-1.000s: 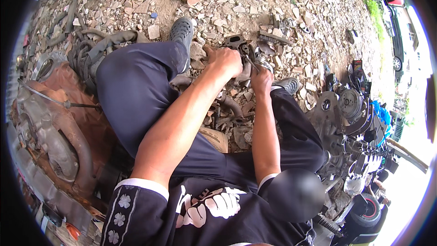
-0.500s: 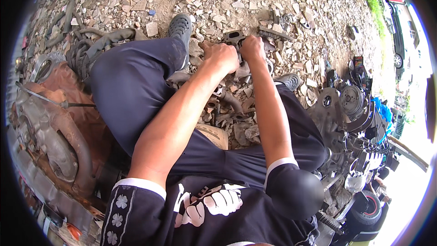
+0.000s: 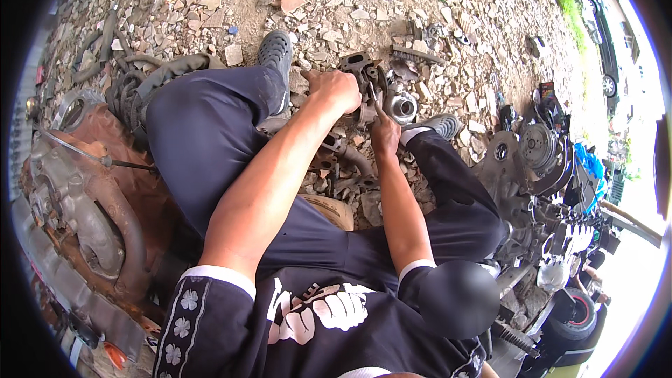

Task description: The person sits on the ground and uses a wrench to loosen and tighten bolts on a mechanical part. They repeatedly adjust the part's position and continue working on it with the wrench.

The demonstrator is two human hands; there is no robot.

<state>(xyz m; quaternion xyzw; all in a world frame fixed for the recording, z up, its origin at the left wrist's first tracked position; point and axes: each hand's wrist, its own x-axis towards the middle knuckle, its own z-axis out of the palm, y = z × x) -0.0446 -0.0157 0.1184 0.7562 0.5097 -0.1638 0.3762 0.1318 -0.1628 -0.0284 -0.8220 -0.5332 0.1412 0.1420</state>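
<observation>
My left hand point(image 3: 337, 92) is closed at the left side of a dark metal turbocharger point(image 3: 355, 61) and its fingertips are hidden. The part's flange with an oval opening points away from me. On its right side is a round silver housing point(image 3: 402, 107). Below and right of my left hand, my right hand point(image 3: 385, 133) is against the near side of the turbocharger. One of its fingers, or something thin, points up along the metal, and the others look curled. What it holds, if anything, is too small to make out.
Between my legs lie rusty curved pipe parts point(image 3: 360, 161). A wire brush point(image 3: 418, 54) rests on the rubble beyond. To my left stand a large metal casting point(image 3: 91, 217) and dark hoses point(image 3: 126, 84). Engine parts point(image 3: 535, 150) are piled at my right.
My right hand has come down toward me from the top of the turbocharger, uncovering its upper part and silver housing. My left hand has stayed nearly in place.
</observation>
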